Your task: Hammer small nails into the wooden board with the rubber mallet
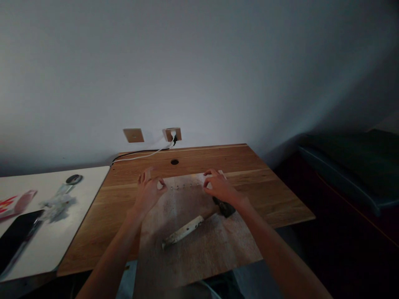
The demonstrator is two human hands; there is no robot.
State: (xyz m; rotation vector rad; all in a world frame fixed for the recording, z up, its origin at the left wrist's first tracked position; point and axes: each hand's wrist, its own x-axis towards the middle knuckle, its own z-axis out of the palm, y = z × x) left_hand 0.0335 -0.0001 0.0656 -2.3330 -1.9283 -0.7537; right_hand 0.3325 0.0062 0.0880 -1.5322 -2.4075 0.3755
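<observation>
My left hand (150, 187) is at the upper left edge of a wooden board (174, 265), thumb and index finger pinched together and the other fingers raised. My right hand (218, 186) makes a similar pinch near the board's upper right corner. Whatever either pinch holds is too small to make out. Between the hands, several small nails (183, 186) stand in a row along the board's far edge. A hammer (188, 229) with a worn, pale-ended handle lies diagonally on the board, its dark head partly under my right hand and wrist.
The board rests on a brown wooden table (274, 195) against the wall. On a white tabletop (84, 216) at left lie a phone (20, 232), a crumpled clear plastic bag (57, 205) and a red-and-white packet (15, 204). Cables (143, 156) run to a wall socket (173, 134).
</observation>
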